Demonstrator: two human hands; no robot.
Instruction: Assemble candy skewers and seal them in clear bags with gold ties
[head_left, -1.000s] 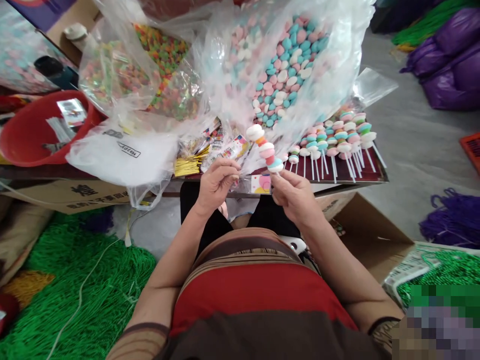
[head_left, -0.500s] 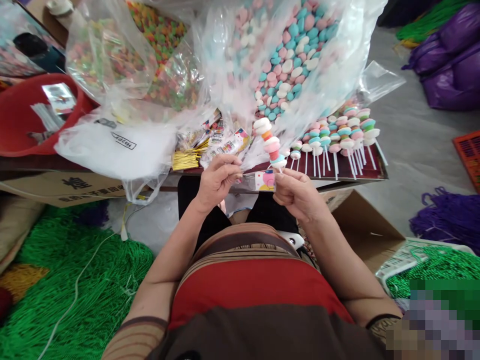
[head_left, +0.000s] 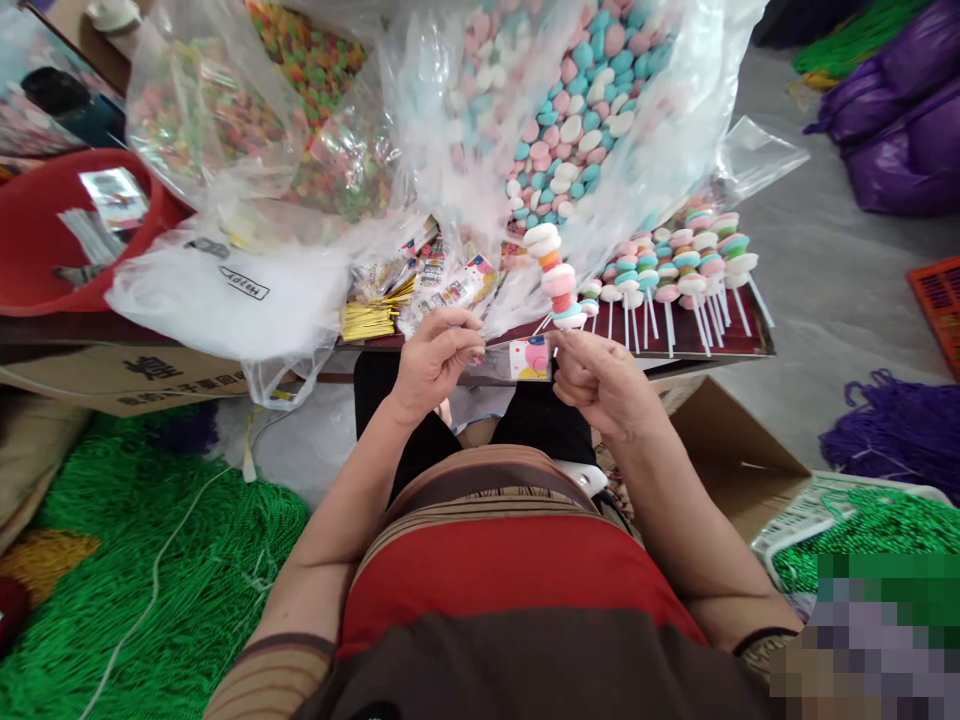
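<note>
Between finger and thumb, my left hand (head_left: 442,362) pinches one end of a small clear plastic bag (head_left: 529,358) with a pink, white and yellow print. My right hand (head_left: 602,380) is closed at the base of a marshmallow skewer (head_left: 559,278), whose stick is hidden by the fingers. White, orange, pink and blue sweets are stacked on it, tilted a little to the left. The bag's printed end lies right beside my right fingers; whether they touch it I cannot tell. Finished-looking marshmallow skewers (head_left: 686,262) lie in a row on the table at the right.
Big clear bags of marshmallows (head_left: 570,130) and gummy sweets (head_left: 315,110) cover the table's back. Printed bags (head_left: 457,285) and gold twist ties (head_left: 369,320) lie near the front edge. A red basin (head_left: 30,230) stands left; an open carton (head_left: 739,455) is below right.
My right hand has shifted slightly right with the marshmallow skewer, away from the bag's printed end. My left hand stays in place, still pinching the bag.
</note>
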